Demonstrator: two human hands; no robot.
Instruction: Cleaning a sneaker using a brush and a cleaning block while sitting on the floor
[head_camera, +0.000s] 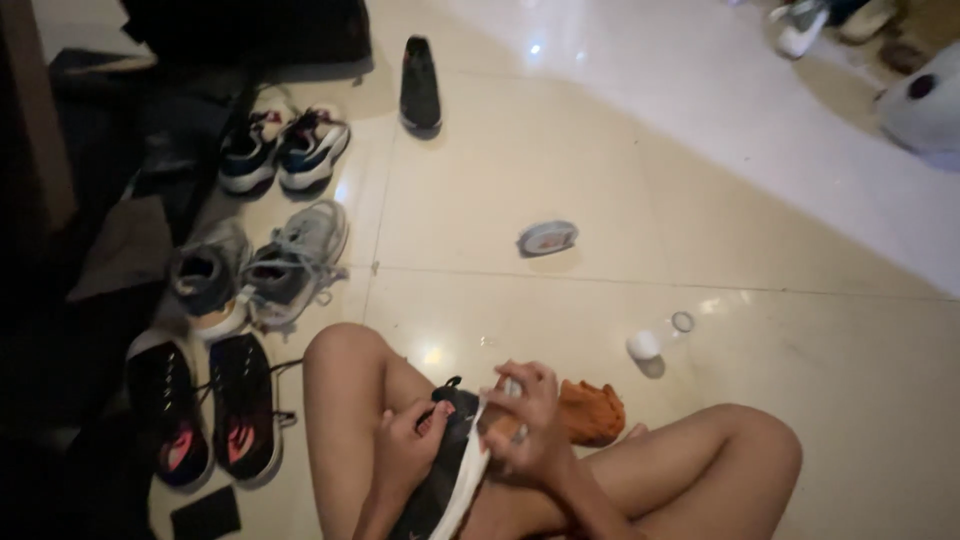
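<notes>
A: Seated on the tiled floor (620, 170), knees up, a black shoe with a white sole (452, 462) held in the lap, between the thighs

B: Long axis?

A: Runs from about 12 o'clock, up by the hands, down to about 6 o'clock, off the bottom edge of the view. White sole edge faces 3 o'clock, dark upper faces 9 o'clock

B: Left hand (412, 440)?

A: Sits at 9 o'clock of the shoe, fingers curled and closed on the dark upper near the lace area. Clamped, not loose

B: Right hand (525, 425)?

A: At 3 o'clock of the shoe, over the sole edge, fingers bunched together around something small and pale; cannot tell what, too blurred. Touching the sole side, closed rather than spread

B: Nearer hand?

A: Both on the shoe, so neither far. Left steadies the upper, right works at the sole edge near the top end

B: Around?

A: An orange cloth (592, 410) just beside the right hand at 3 o'clock. A small clear bottle with a white cap (658, 337) lying near at 1 o'clock, a round tin (547, 237) well apart at 12 o'clock. Pairs of shoes in a column at 9 to 11 o'clock: black and red pair (205, 410), grey pair (258, 265), dark blue pair (285, 150). A single black shoe (420, 85) upright at 12 o'clock, far off
</notes>
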